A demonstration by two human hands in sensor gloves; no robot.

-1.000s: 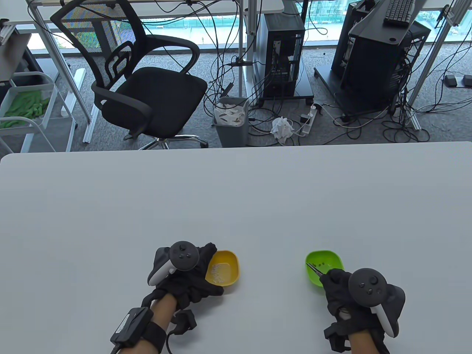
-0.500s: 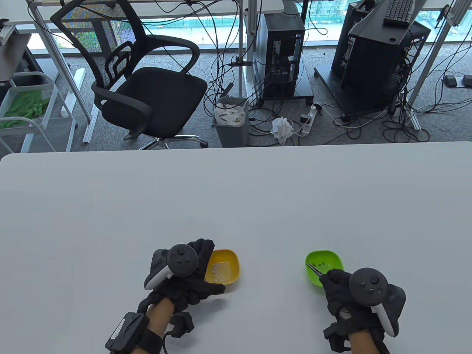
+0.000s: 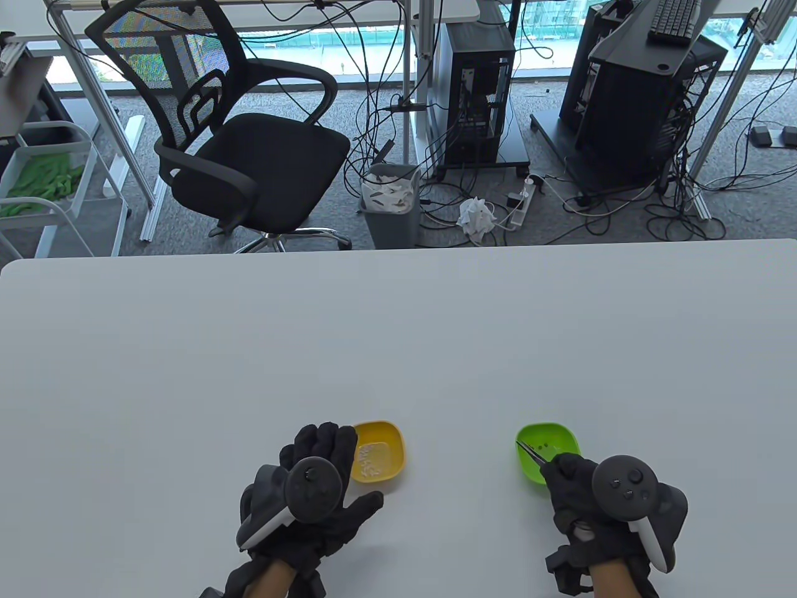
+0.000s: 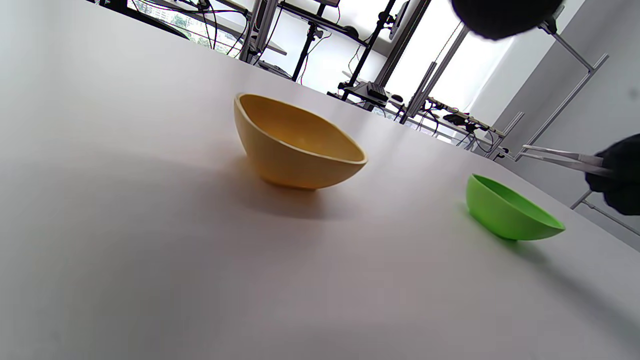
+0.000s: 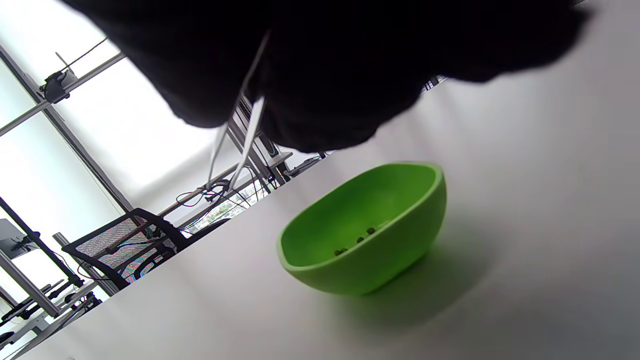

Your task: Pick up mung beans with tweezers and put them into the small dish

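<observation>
A green dish (image 3: 551, 458) with a few dark mung beans (image 3: 540, 446) sits at the near right of the white table (image 3: 398, 336). My right hand (image 3: 558, 470) pinches metal tweezers (image 3: 531, 451), whose tips hang over the dish's left rim. In the right wrist view the tweezers (image 5: 239, 150) hover above and left of the green dish (image 5: 380, 250), the beans (image 5: 356, 240) lying inside. A yellow dish (image 3: 381, 458) holding pale grains sits at the near centre. My left hand (image 3: 339, 481) lies open beside its left edge, fingers spread, holding nothing. The left wrist view shows both dishes (image 4: 295, 145) (image 4: 510, 212).
The table's far edge (image 3: 398, 249) borders a floor with an office chair (image 3: 243, 143), a bin (image 3: 391, 202) and cables. Bare tabletop stretches beyond and between the dishes.
My left hand let go of the yellow dish's left side, drew back toward me and spread its fingers flat. My right hand and the tweezers hardly moved.
</observation>
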